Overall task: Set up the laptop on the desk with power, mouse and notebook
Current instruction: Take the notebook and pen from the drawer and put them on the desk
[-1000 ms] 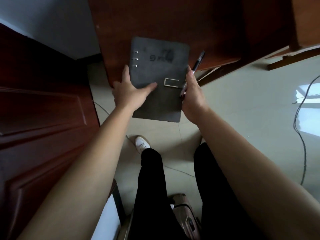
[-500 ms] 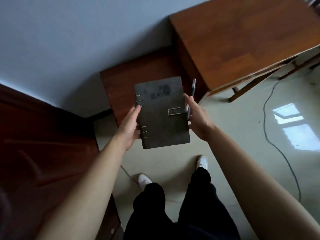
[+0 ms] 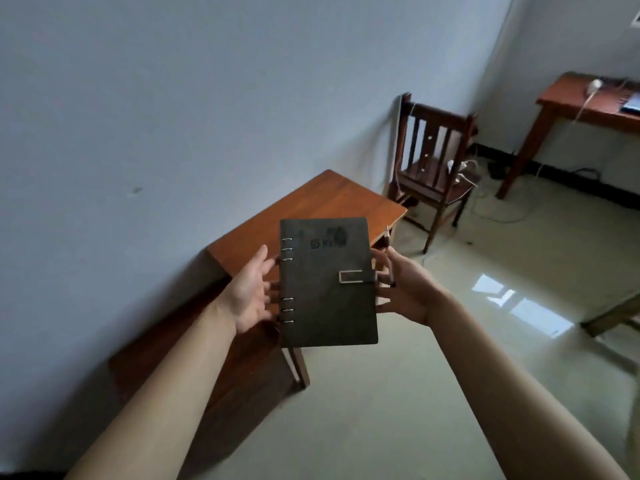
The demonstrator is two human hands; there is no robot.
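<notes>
The dark notebook (image 3: 327, 282) carried an embossed logo mark and a few characters near the far edge of its cover, too blurred to read. Nothing else bore text.

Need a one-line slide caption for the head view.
Both hands, left hand and right hand, hold a closed grey ring-bound notebook in mid-air; the right also holds a pen.

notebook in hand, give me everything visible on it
The notebook is a dark grey ring binder with a matte, suede-like cover. Six metal rings in two groups of three run down its left edge, a silver-framed clasp tab sits at mid-right, and a faint embossed logo lies near the top. It is closed, cover facing the camera, roughly upright, held in the air above the floor. The left hand supports the ring side; the right hand, also holding a pen, supports the other.
</notes>
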